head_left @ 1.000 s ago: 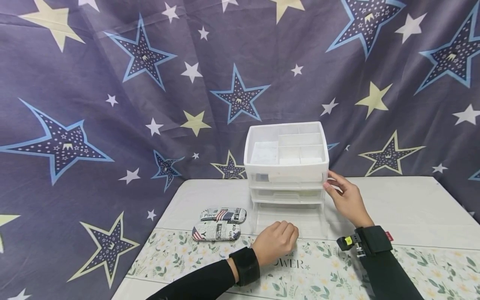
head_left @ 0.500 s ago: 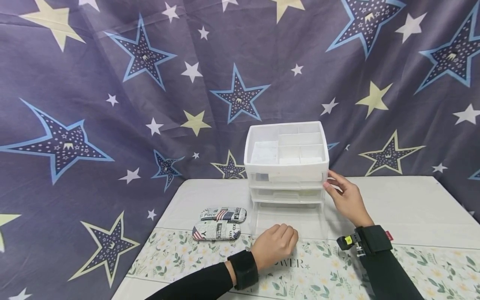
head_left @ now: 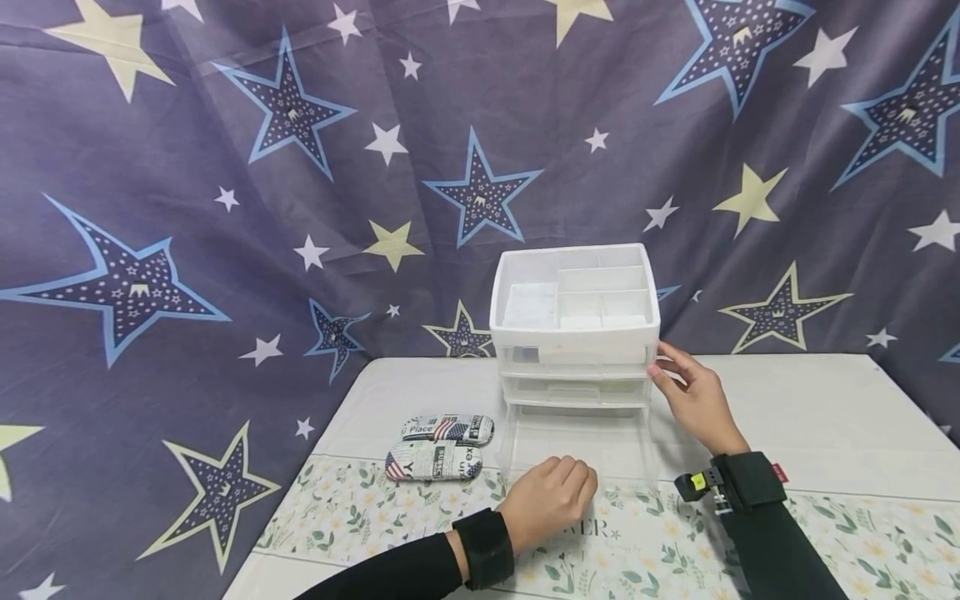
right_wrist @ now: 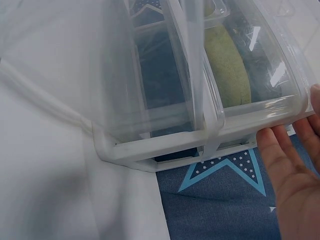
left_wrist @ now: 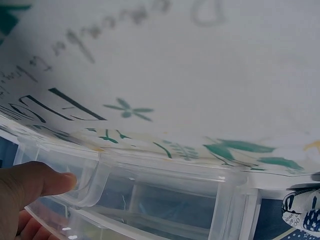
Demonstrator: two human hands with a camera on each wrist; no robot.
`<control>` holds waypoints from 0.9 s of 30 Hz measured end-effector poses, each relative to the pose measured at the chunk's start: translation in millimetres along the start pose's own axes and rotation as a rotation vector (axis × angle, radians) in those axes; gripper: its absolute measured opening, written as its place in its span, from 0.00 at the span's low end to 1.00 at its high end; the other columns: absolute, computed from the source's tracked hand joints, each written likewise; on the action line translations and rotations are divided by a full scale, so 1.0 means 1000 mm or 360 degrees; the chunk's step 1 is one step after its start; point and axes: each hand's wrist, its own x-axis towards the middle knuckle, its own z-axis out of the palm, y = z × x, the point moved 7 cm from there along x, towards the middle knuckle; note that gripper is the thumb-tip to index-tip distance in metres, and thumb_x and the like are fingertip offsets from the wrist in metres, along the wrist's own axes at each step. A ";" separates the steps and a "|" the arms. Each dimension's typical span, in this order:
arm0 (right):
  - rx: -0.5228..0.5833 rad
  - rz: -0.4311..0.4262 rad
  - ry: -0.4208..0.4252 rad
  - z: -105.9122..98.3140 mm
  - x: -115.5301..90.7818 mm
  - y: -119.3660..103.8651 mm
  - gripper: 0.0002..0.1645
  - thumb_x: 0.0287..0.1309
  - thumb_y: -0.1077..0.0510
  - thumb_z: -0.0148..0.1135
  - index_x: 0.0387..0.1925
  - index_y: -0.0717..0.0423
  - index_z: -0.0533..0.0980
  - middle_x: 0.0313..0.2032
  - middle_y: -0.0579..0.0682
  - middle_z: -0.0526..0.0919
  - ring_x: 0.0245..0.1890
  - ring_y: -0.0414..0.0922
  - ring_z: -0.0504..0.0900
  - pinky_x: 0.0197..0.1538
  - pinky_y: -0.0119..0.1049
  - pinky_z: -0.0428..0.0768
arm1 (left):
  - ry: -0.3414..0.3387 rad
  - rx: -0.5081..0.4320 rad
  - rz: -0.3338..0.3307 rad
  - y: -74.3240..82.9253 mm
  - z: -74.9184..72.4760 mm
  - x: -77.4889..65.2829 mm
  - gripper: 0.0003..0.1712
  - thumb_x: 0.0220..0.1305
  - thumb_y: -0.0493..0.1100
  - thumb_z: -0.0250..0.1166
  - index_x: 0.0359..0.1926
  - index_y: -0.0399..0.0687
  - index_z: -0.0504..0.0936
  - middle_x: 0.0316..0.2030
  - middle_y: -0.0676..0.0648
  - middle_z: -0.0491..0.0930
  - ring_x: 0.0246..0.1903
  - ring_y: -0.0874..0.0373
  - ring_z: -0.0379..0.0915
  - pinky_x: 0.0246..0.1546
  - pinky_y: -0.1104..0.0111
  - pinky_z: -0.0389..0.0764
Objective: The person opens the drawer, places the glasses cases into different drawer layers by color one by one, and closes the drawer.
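Note:
A white plastic drawer unit (head_left: 576,343) with clear drawers stands on the table, its top divided into compartments. Its clear bottom drawer (head_left: 573,437) is pulled out toward me. My left hand (head_left: 551,502) grips this drawer's front edge; the left wrist view shows the thumb (left_wrist: 57,183) against the clear front and the other fingers curled beneath. At the unit's right side, my right hand (head_left: 697,408) rests extended fingertips on the frame, with the thumb near the front corner. Behind clear plastic in the right wrist view, an olive-green object (right_wrist: 227,67) lies in a higher drawer.
Two oblong padded pieces with newspaper and flag print, a rear one (head_left: 447,429) and a front one (head_left: 433,461), lie left of the unit. A floral runner (head_left: 345,508) crosses the white table (head_left: 810,408). A star-patterned curtain (head_left: 585,200) hangs behind.
My left hand has moved slightly toward me, and the bottom drawer has come out a little further with it. The right hand keeps its place on the unit.

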 end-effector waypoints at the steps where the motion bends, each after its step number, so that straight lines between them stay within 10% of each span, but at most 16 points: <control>1: 0.0003 0.0002 -0.0001 0.000 0.000 -0.001 0.32 0.74 0.56 0.61 0.72 0.64 0.67 0.65 0.65 0.75 0.59 0.50 0.80 0.53 0.14 0.74 | 0.0001 -0.0004 0.0001 0.000 0.000 0.000 0.24 0.77 0.28 0.43 0.38 0.49 0.84 0.32 0.53 0.78 0.29 0.66 0.73 0.31 0.80 0.78; 27: -0.0020 -0.0001 -0.0003 0.000 0.000 -0.001 0.31 0.74 0.56 0.60 0.72 0.66 0.67 0.64 0.64 0.76 0.59 0.58 0.79 0.53 0.13 0.73 | -0.0039 -0.0065 -0.0025 0.020 0.017 -0.014 0.18 0.74 0.32 0.46 0.41 0.45 0.83 0.33 0.51 0.79 0.30 0.62 0.73 0.31 0.75 0.79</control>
